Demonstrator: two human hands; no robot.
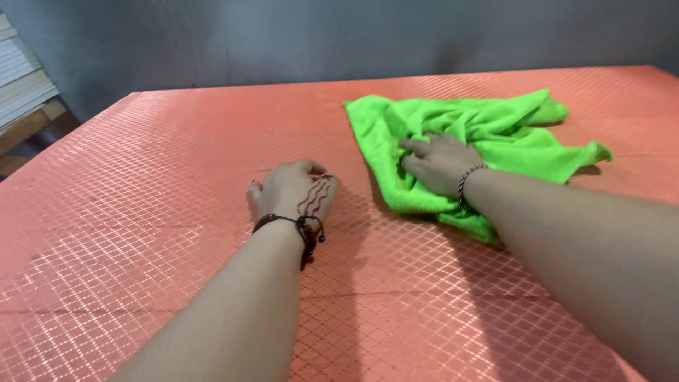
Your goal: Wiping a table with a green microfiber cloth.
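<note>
A crumpled bright green cloth (495, 131) lies on the orange-red patterned table (141, 212), right of centre. My right hand (437, 164) rests on top of the cloth's near-left part, fingers bunching the fabric; a beaded bracelet circles that wrist. My left hand (291, 189) lies on the bare table to the left of the cloth, fingers curled under, holding nothing. It has a dark cord bracelet at the wrist and dark wavy lines on its back. The two hands are a hand's width apart.
A grey wall (339, 35) runs behind the table's far edge. At the far left, stacked pale boards and a wooden ledge (25, 92) stand beyond the table's left edge.
</note>
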